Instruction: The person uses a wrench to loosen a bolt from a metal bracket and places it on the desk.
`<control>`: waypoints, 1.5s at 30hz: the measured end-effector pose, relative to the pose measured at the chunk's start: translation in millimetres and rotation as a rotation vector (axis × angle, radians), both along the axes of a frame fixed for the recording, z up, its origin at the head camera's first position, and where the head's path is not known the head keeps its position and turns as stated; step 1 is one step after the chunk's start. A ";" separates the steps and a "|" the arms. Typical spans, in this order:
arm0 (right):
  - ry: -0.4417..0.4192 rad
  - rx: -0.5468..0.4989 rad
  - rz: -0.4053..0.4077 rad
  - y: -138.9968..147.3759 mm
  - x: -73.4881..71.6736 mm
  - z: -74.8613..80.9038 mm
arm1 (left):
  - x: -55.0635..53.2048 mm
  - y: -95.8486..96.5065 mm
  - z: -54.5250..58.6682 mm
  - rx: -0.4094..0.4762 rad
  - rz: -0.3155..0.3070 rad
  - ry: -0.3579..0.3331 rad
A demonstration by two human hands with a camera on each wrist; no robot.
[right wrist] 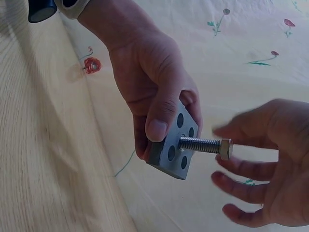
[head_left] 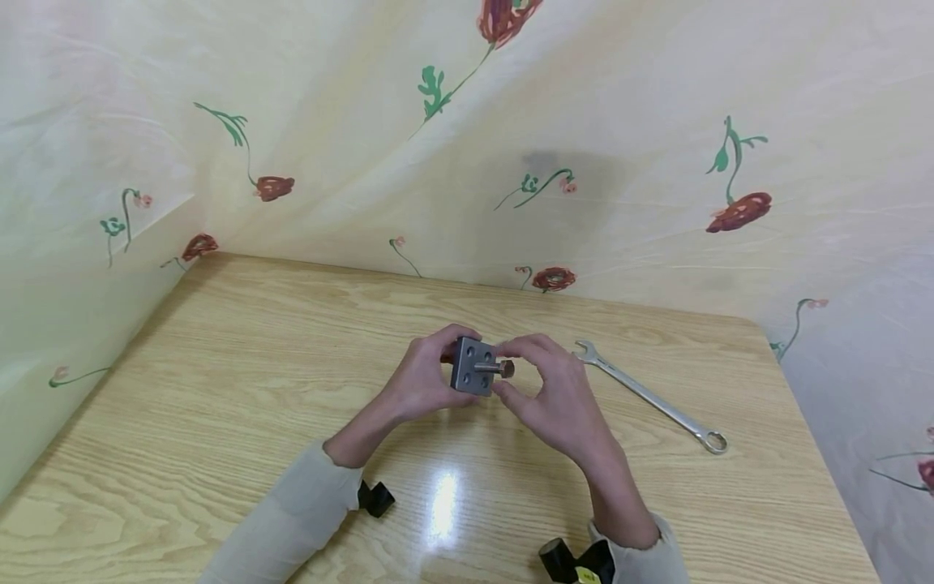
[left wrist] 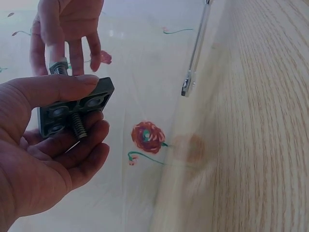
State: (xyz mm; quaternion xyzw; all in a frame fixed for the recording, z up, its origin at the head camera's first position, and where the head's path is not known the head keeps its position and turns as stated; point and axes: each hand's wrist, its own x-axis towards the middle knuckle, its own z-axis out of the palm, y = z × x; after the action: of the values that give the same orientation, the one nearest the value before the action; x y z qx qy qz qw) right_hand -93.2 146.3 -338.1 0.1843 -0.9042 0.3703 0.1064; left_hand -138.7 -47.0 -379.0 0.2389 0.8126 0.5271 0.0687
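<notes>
My left hand (head_left: 430, 373) grips a small grey metal plate (right wrist: 169, 157) by its edges, thumb on one side and fingers on the other. Several round holes surround the plate's middle, where a hex bolt (right wrist: 200, 144) passes through. Its head stands well out from the near face, while the threaded end (left wrist: 78, 126) pokes out of the opposite face. Around the bolt head, my right hand (right wrist: 285, 164) has its fingers spread and slightly bent; in the right wrist view they look apart from it. Some right fingers are blurred.
A combination wrench (head_left: 649, 395) lies on the wood-grain table (head_left: 219, 389), right of my hands, its open end toward the back. Floral cloth (head_left: 350, 162) hangs behind the table and along its sides.
</notes>
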 end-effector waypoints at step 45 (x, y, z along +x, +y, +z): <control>-0.114 0.069 -0.049 2.9 0.9 5.5 | -0.8 -0.5 -0.5 0.003 -0.005 0.015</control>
State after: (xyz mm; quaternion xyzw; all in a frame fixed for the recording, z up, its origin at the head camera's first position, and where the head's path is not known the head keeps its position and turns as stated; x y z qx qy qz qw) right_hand -92.3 149.3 -332.6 0.1441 -0.9253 0.3459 0.0575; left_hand -139.4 -47.5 -379.5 0.2450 0.8118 0.5263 0.0638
